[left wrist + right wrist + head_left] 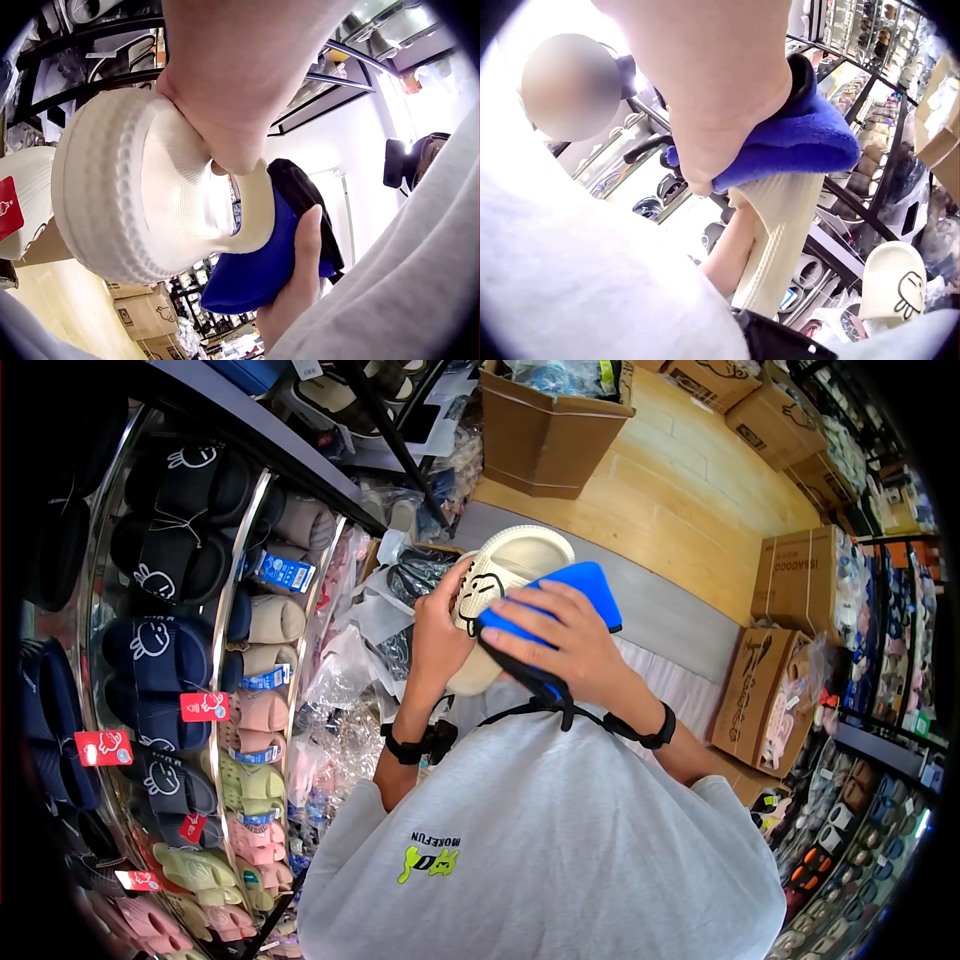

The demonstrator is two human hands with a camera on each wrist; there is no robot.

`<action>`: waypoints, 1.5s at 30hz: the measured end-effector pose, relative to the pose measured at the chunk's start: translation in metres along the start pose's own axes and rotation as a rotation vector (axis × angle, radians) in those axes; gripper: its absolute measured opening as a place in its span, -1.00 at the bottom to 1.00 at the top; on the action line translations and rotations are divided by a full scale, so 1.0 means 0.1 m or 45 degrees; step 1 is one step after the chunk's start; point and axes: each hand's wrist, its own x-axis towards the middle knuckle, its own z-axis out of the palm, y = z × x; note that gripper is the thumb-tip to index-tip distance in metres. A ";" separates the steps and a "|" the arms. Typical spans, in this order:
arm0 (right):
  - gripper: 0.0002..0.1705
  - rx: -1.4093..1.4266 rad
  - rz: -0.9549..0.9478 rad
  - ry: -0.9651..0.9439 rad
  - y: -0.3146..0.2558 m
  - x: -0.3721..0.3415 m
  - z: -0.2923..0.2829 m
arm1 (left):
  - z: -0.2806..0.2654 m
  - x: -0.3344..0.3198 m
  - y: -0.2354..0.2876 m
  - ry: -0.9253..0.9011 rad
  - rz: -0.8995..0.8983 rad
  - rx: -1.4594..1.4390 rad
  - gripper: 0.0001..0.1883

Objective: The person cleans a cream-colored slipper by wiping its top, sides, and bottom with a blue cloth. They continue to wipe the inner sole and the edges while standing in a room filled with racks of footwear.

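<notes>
My left hand (445,630) grips a cream slide slipper (540,540) by its side. Ribbed texture runs along the slipper's thick edge (97,187), seen large in the left wrist view. A line-drawn rabbit face shows beside the fingers in the head view. My right hand (575,645) holds a blue plush cloth (590,590) with a black part, its fingers bent over the top. The cloth (802,142) lies against the slipper (780,240) in the right wrist view. Another cream slipper (892,285) with a rabbit print is apart from the hands; a red tag (7,208) hangs on one.
Racks of slippers (170,650) stand close on the left, some with red tags. Crumpled plastic bags (345,670) lie beside the left forearm. An open cardboard box (550,445) stands ahead on the wooden floor (660,480). More boxes (755,700) and shelves line the right.
</notes>
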 end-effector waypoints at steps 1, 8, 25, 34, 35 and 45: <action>-0.34 -0.072 -0.087 -0.080 0.04 -0.04 0.02 | 0.00 0.00 -0.03 0.002 -0.042 -0.026 -0.40; -0.35 -0.064 0.169 0.056 0.14 -0.02 -0.07 | -0.01 0.00 0.03 -0.058 -0.013 0.088 -0.39; -0.32 -0.160 -0.121 -0.151 0.06 -0.04 -0.11 | 0.03 0.02 0.01 -0.023 -0.028 -0.070 -0.38; -0.35 -0.101 0.175 0.073 0.10 0.03 -0.11 | 0.05 0.03 -0.03 0.000 0.000 0.039 -0.40; -0.34 -0.109 0.122 0.052 0.07 0.03 -0.09 | 0.05 0.03 -0.04 -0.008 0.025 0.032 -0.40; -0.36 -0.062 0.186 0.082 0.11 0.00 -0.11 | 0.04 0.02 -0.06 -0.014 0.009 0.053 -0.41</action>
